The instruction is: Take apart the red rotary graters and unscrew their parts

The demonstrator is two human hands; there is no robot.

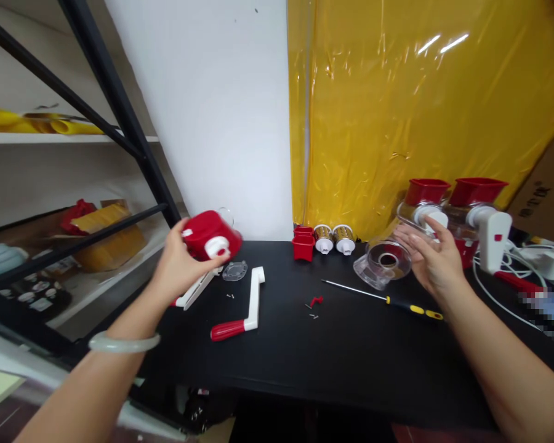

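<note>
My left hand point(178, 258) is closed around a red plastic grater base point(208, 224) with a white round fitting on its side, held above the table. On the right, my right hand point(436, 255) grips the edge of a clear plastic grater housing point(365, 271), whose round opening faces me. A crank handle point(253, 301), white with a red grip, lies between the hands. Near it are a clear round cover point(235, 271) and a white part point(196, 290) partly behind my left hand. A small red piece point(317, 300) and several tiny screws point(314, 316) lie mid-table.
A screwdriver point(406, 306) lies left of my right forearm. At the back stand a red pusher point(303, 246) and two metal grater drums point(344, 240). Two assembled rotary graters point(477, 191) and white cables point(498, 295) are at right. A black-framed shelf point(133, 144) borders the left.
</note>
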